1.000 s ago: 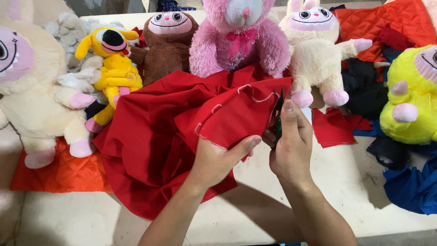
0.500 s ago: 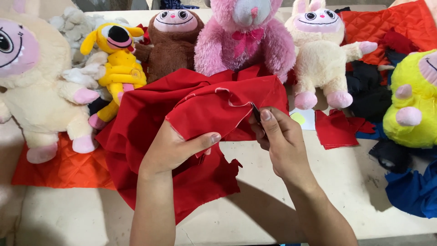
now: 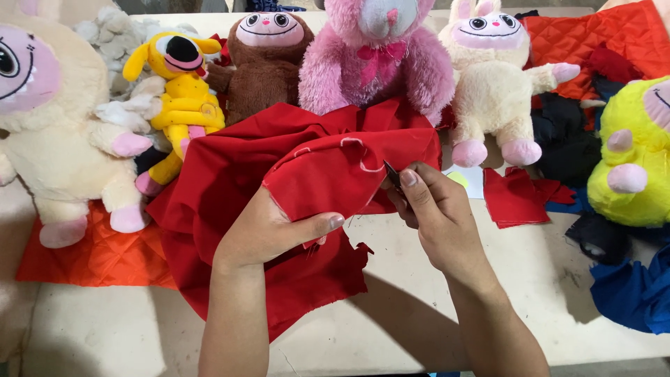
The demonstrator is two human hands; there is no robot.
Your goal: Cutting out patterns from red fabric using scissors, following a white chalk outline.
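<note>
A large piece of red cloth [image 3: 230, 188] lies crumpled on the pale table [image 3: 391, 307]. My left hand [image 3: 269, 230] grips a folded flap of it from below, thumb stretched along the edge. My right hand [image 3: 433, 209] is closed on a small dark pair of scissors [image 3: 393, 176], whose tip meets the flap's right edge. White chalk lines show on the flap.
Plush toys line the back: a cream one [image 3: 49, 132], a yellow one [image 3: 178, 98], a brown one [image 3: 265, 63], a pink one [image 3: 380, 59], a cream rabbit [image 3: 492, 84], a yellow-green one [image 3: 638, 153]. Red offcuts [image 3: 513, 199], orange quilted fabric [image 3: 91, 255] and blue cloth [image 3: 631, 293] lie around.
Both hands have shifted slightly left with the flap. The scissors were at the fold's right side and now sit at its lower right edge; my left hand holds the flap lower.
</note>
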